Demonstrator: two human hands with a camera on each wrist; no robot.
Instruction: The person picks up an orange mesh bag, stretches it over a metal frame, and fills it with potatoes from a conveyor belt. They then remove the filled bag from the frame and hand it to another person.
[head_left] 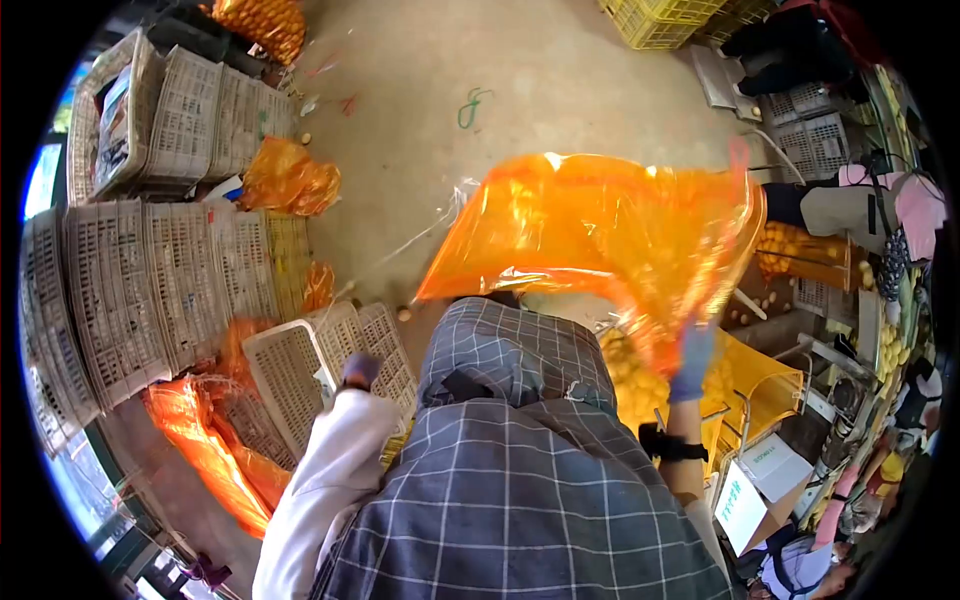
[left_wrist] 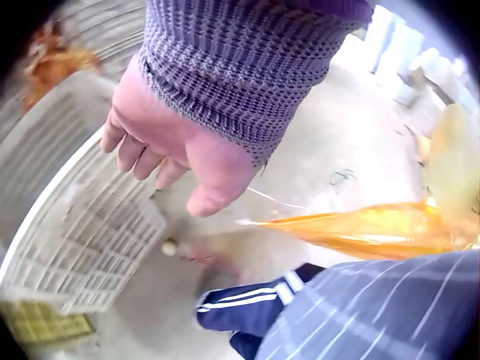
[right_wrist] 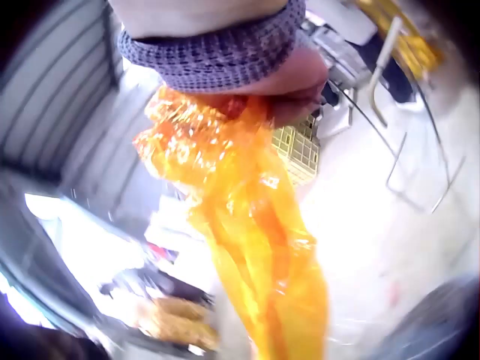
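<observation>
Above a pale concrete floor, a translucent orange plastic bag is stretching across the space in front of a dark, white-checked cloth apron. The head view is showing the bag's broad sheet, while the left wrist view is catching only a narrow orange strip of it.

The right hand is gripping one end of the bag. In the head view that hand is blurring into a bluish shape, but the right wrist view is showing its fingers curling into crumpled plastic below a purple knitted cuff, with the rest of the bag hanging down.

The left hand is holding nothing. Its fingers are hanging loosely, thumb apart, near a white slatted plastic crate; the head view is giving just a dark blur for it. The left wrist view is also revealing a navy trouser leg with white stripes.

Round orange fruit is lying beside the right hand in the head view, and a white cardboard box with green print is sitting near that arm. Grey ribbed panelling is appearing in the right wrist view.
</observation>
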